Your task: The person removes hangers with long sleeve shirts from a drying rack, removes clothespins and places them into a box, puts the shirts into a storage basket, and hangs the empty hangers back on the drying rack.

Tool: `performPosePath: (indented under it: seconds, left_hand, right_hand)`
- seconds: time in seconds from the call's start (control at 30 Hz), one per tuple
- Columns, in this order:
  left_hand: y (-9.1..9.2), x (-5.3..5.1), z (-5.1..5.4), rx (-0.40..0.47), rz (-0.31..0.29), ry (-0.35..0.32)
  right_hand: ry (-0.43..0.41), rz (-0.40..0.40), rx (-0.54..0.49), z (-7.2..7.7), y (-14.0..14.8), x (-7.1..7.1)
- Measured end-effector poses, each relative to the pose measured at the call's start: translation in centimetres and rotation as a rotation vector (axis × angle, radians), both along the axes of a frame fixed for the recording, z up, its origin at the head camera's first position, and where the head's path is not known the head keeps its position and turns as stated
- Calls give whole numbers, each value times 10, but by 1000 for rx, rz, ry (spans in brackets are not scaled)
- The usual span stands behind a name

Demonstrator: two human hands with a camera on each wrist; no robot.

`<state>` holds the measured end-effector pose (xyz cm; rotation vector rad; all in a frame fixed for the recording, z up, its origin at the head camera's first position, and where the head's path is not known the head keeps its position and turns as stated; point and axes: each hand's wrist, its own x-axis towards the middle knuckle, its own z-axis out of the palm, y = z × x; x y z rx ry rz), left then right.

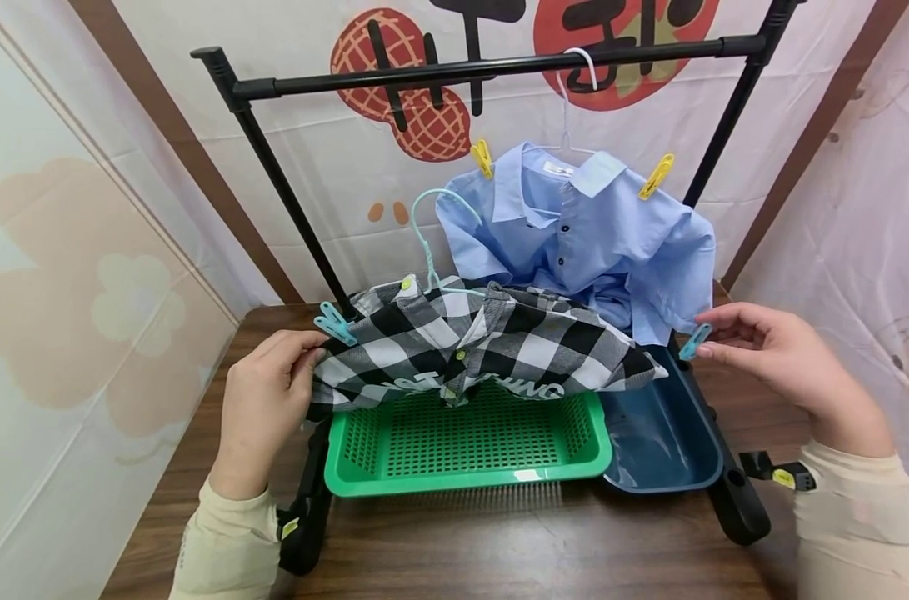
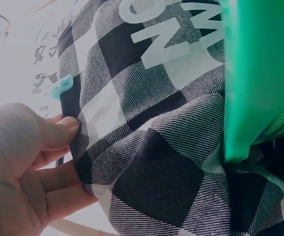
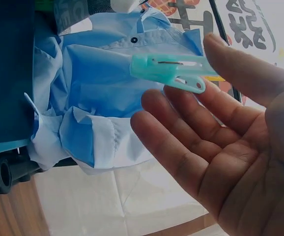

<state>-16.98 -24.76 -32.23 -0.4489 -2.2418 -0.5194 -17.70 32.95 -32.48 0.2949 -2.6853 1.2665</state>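
Note:
A black-and-white checked shirt (image 1: 424,333) hangs over the green basket on a light-blue hanger (image 1: 414,218), whose hook is off the rail. My left hand (image 1: 267,400) pinches the shirt's left edge between thumb and fingers, just below a light-blue clothespin (image 1: 334,325) clipped on that shoulder. In the left wrist view the thumb (image 2: 66,129) lies on the cloth. My right hand (image 1: 769,350) pinches a second light-blue clothespin (image 3: 169,71) between thumb and index finger, right of the checked shirt and apart from it. In the right wrist view the other fingers are loosely bent.
A blue shirt (image 1: 596,225) hangs behind on a white hanger (image 1: 566,108), with yellow clothespins (image 1: 655,177) at both shoulders. The black rack (image 1: 424,77) stands on a wooden table (image 1: 529,542). Beneath are the green basket (image 1: 469,479) and a dark-blue basin (image 1: 664,450).

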Motion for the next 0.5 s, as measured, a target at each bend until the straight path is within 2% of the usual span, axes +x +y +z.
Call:
performPosePath:
  seconds: [0.3, 0.5]
  left_hand:
    - [0, 2, 3, -3, 14, -4]
    - [1, 3, 3, -3, 13, -4]
  right_hand:
    - [-7, 36, -11, -4, -2, -3]
    - [56, 2, 7, 0, -5, -1]
